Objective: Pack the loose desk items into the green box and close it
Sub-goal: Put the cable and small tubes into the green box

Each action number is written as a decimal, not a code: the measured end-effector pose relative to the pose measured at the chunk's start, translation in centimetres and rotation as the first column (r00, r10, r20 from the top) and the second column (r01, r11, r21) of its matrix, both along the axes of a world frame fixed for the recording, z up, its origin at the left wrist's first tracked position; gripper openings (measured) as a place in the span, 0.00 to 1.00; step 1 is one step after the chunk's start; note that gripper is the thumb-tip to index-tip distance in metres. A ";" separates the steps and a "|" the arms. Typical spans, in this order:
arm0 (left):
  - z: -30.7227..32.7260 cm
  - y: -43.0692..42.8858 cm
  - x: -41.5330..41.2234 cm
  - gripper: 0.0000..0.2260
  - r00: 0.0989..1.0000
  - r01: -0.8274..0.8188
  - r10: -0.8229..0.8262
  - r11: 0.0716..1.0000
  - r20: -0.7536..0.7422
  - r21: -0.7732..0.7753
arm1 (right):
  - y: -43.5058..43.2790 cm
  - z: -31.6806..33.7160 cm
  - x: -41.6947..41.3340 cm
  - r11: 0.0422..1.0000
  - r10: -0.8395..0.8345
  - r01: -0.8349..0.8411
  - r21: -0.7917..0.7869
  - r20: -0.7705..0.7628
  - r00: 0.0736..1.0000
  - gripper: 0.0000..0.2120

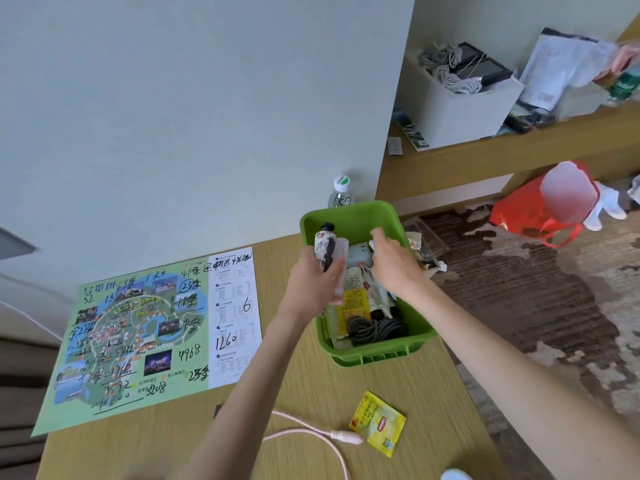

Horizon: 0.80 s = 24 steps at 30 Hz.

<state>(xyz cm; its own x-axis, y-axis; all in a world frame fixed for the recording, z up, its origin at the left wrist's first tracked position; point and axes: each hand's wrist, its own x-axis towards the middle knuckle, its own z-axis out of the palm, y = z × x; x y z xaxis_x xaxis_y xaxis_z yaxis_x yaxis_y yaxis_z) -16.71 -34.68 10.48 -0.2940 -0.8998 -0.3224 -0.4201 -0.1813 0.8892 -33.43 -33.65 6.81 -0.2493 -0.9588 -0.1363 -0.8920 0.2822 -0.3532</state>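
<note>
to your left a big green map scrawled with black handwritten numbers lies flat on the desk. a clear water bottle with a white cap stands against the wall. on the wooden shelf at your upper right, a white bin holds grey cables. a red bag sits on the patterned carpet.

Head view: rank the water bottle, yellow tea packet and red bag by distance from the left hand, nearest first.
1. Water bottle, just behind the green box.
2. Yellow tea packet, on the desk, nearer the camera.
3. Red bag, off the desk, far right.
</note>
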 end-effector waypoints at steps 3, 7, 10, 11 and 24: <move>-0.7 0.8 -1.5 0.13 0.996 -0.007 0.010 1.000 0.094 -0.025 | 1.8 0.0 1.2 0.998 0.009 -0.009 0.065 0.002 1.000 0.26; -1.2 1.3 -3.3 0.13 0.987 0.032 -0.021 0.997 0.162 -0.066 | 3.5 1.1 0.4 0.972 -0.018 -0.002 -0.237 -0.085 0.996 0.20; -1.9 1.4 -4.9 0.14 0.973 0.031 -0.016 0.998 0.230 -0.062 | 5.3 1.2 -1.3 0.898 -0.129 0.064 -0.435 -0.123 0.984 0.19; -2.4 1.4 -5.3 0.14 0.966 0.033 -0.018 0.998 0.257 -0.053 | 5.9 0.9 -1.6 0.892 -0.155 0.094 -0.441 -0.103 0.983 0.19; -5.2 1.5 -6.6 0.15 0.770 0.226 -0.173 0.974 0.614 -0.010 | 7.7 -1.3 -1.5 0.945 -0.149 0.162 -0.283 0.069 0.986 0.28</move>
